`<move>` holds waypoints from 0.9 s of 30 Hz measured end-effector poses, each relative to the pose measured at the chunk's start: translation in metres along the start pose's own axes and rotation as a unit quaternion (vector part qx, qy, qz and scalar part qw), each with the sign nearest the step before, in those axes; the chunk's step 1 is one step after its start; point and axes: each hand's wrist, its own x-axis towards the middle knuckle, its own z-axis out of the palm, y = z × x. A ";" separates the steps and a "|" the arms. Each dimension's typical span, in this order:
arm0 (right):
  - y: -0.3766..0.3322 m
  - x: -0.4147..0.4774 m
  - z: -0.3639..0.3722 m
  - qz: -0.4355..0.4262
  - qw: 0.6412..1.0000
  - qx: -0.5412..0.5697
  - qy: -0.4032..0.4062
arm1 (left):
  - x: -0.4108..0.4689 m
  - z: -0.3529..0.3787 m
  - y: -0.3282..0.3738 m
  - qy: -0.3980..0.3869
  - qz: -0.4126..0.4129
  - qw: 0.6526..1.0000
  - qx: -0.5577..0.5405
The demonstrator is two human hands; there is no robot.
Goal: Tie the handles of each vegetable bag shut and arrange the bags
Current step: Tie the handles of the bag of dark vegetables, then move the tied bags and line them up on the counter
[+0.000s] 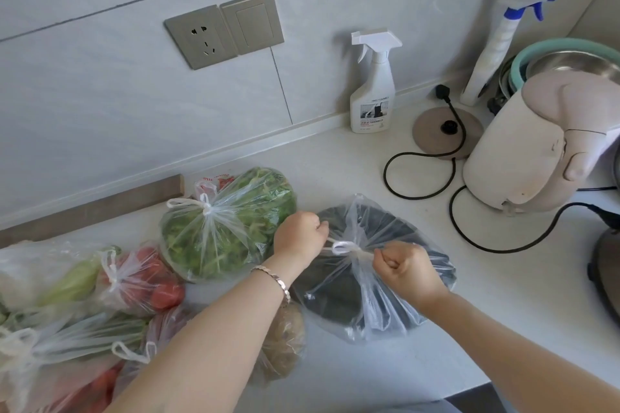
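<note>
while the pale bench (352,157) carries everything, a kettle (536,144) stands beyond the right hand (407,270), its cord looping near; tied bags of greens (228,228) and tomatoes (141,282) crowd past the left hand (298,235). between both closed fists sits the dark-vegetable bag (372,271), each fist gripping a handle of its half-made knot (345,249).

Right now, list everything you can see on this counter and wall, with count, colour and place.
dark bag: 1, clear plastic, dark contents, centre, being tied
greens bag: 1, green, tied, left of it
tomato bag: 1, red, tied, far left
other bags: several, mixed, bottom left
potato bag: 1, brown, under left arm
spray bottles: 2, white, by wall
kettle: 1, cream, right
kettle base: 1, beige, behind the kettle
socket: 1, grey, wall
switch: 1, grey, wall
bowls: stacked, teal and steel, far right
left hand: gripping handle
right hand: gripping handle
</note>
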 end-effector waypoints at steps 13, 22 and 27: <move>-0.061 0.050 -0.017 0.042 0.940 -0.268 -0.207 | -0.005 -0.023 -0.015 -0.034 -0.099 0.990 -0.097; -0.187 0.088 0.060 -0.131 0.889 -0.243 -0.366 | -0.081 -0.109 -0.110 -0.013 -0.121 0.992 -0.015; -0.275 0.057 0.138 -0.214 0.831 -0.292 -0.422 | -0.152 -0.161 -0.212 0.062 -0.180 0.981 -0.039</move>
